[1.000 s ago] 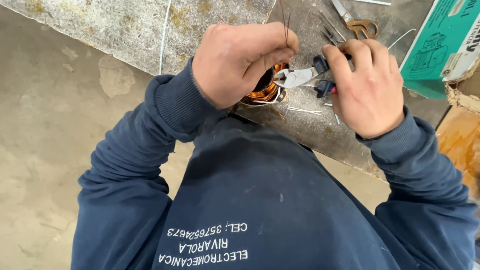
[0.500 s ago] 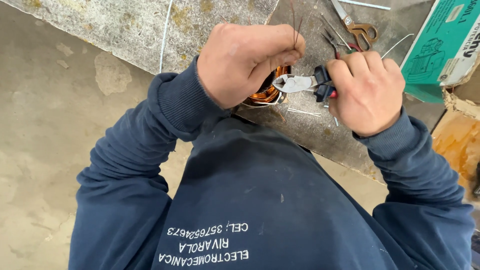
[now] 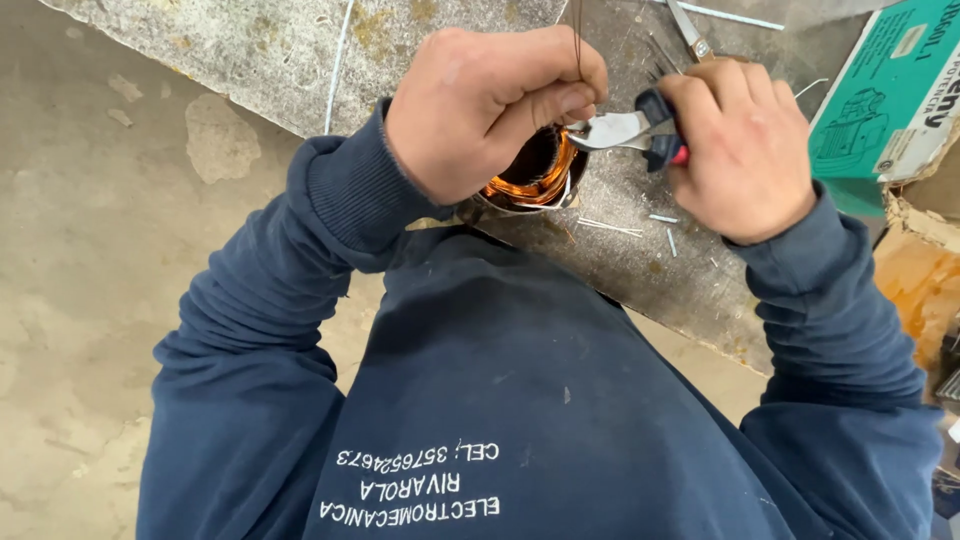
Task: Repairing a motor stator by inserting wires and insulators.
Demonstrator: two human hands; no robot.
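The left hand is curling into a fist over a round motor part wound with copper wire, its thumb and forefinger pinching a few thin dark wires that are rising straight up from the winding. The motor part is sitting on the near edge of the worn grey tabletop, just in front of the person's chest, and is half hidden under that hand. The right hand is closing its grip around the dark and red handles of a pair of small pliers, whose metal tip is pointing left and reaching the thumb of the left hand just above the copper winding; whether the tip is biting on a wire cannot be told. Short white wire scraps are lying on the tabletop just beside the motor part. A green cardboard box is standing to the right, and scissors are lying beyond the right hand.
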